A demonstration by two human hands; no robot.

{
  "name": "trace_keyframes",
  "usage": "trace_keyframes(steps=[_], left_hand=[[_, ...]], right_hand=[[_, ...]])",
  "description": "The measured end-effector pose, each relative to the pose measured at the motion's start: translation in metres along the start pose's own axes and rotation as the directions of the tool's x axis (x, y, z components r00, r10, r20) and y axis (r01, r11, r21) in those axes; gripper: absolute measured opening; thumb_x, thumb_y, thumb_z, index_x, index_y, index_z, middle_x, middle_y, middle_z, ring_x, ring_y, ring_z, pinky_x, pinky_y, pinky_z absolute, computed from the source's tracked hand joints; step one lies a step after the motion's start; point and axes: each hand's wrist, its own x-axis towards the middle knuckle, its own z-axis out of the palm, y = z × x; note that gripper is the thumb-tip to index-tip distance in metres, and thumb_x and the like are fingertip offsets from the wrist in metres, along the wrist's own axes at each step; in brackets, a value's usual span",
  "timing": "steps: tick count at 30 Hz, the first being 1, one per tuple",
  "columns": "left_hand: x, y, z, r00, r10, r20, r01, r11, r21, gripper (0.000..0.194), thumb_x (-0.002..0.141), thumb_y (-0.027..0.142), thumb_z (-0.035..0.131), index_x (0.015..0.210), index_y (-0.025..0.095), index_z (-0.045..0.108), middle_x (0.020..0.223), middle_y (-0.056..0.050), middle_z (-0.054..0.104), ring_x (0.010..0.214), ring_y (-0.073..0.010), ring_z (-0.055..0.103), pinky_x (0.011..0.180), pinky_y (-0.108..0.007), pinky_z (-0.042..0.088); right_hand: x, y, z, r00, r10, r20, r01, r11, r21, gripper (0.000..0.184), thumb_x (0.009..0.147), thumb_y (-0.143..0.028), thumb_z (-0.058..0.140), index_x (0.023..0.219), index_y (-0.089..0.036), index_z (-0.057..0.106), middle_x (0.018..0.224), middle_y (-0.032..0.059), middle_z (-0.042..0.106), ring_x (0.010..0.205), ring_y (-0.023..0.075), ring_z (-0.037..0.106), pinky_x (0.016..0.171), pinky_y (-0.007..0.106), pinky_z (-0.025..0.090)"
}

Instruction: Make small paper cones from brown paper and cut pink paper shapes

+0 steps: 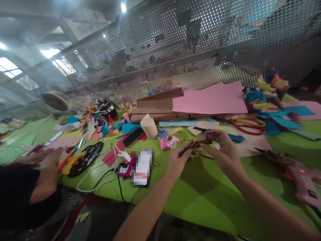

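Over the green tabletop [200, 197], my left hand [178, 158] and my right hand [223, 149] are close together. Both have their fingers pinched on a small, thin brown piece [197, 146]; its exact kind is too small to make out. Beyond my left hand lies a small clear bag with bright pink material [165, 144]. A cream paper roll [148, 126] stands behind the bag. Past my right hand a pale paper sheet [255, 146] lies flat.
A pink glue gun [301, 180] with a red light lies at the right. On the left are a lit phone [142, 169], a purple power strip [126, 170] with cables, a dark phone [133, 137] and scissors [71, 154]. A co-worker's arm [47, 174] rests at far left. Perforated metal mesh [163, 50] rises behind.
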Motion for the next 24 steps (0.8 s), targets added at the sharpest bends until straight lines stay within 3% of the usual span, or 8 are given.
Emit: trace_keyframes(steps=[6, 11, 15, 24], left_hand=[[0.0024, -0.0014, -0.0016, 0.997, -0.042, -0.068, 0.034, 0.994, -0.103, 0.039, 0.078, 0.043, 0.080, 0.109, 0.019, 0.080, 0.089, -0.009, 0.078, 0.075, -0.0170, 0.067, 0.068, -0.028, 0.051], [0.0049, -0.0009, -0.0026, 0.991, -0.074, -0.114, 0.052, 0.982, -0.183, 0.034, 0.073, 0.037, 0.084, 0.101, 0.017, 0.082, 0.085, -0.009, 0.077, 0.071, -0.0148, 0.067, 0.066, -0.026, 0.051], [0.0058, -0.0007, -0.0035, 0.988, -0.088, -0.129, 0.064, 0.982, -0.176, 0.030, 0.073, 0.033, 0.083, 0.097, 0.016, 0.082, 0.078, -0.007, 0.076, 0.068, -0.0141, 0.066, 0.064, -0.025, 0.051], [0.0083, -0.0015, -0.0052, 0.989, -0.064, -0.134, 0.049, 0.992, -0.114, 0.027, 0.073, 0.034, 0.083, 0.092, 0.015, 0.081, 0.069, -0.004, 0.072, 0.064, -0.0130, 0.065, 0.059, -0.023, 0.051]], right_hand=[[0.0014, -0.0009, -0.0011, 0.998, -0.039, 0.041, 0.040, 0.999, -0.029, 0.031, 0.076, -0.028, 0.076, 0.104, -0.026, 0.061, 0.082, 0.0000, 0.061, 0.078, 0.0204, 0.061, 0.072, 0.035, 0.050], [-0.0008, 0.0018, -0.0027, 0.992, -0.095, 0.083, 0.107, 0.982, -0.157, 0.025, 0.078, -0.034, 0.076, 0.098, -0.025, 0.064, 0.087, 0.0027, 0.066, 0.083, 0.0231, 0.062, 0.075, 0.038, 0.049], [0.0002, 0.0046, -0.0063, 0.984, -0.145, 0.102, 0.164, 0.962, -0.220, 0.020, 0.082, -0.037, 0.075, 0.096, -0.026, 0.066, 0.087, 0.0029, 0.066, 0.083, 0.0232, 0.062, 0.075, 0.038, 0.050], [0.0029, -0.0015, -0.0066, 0.985, -0.137, 0.106, 0.153, 0.976, -0.153, 0.014, 0.083, -0.033, 0.072, 0.094, -0.027, 0.066, 0.087, 0.0019, 0.071, 0.080, 0.0212, 0.068, 0.071, 0.035, 0.056]])
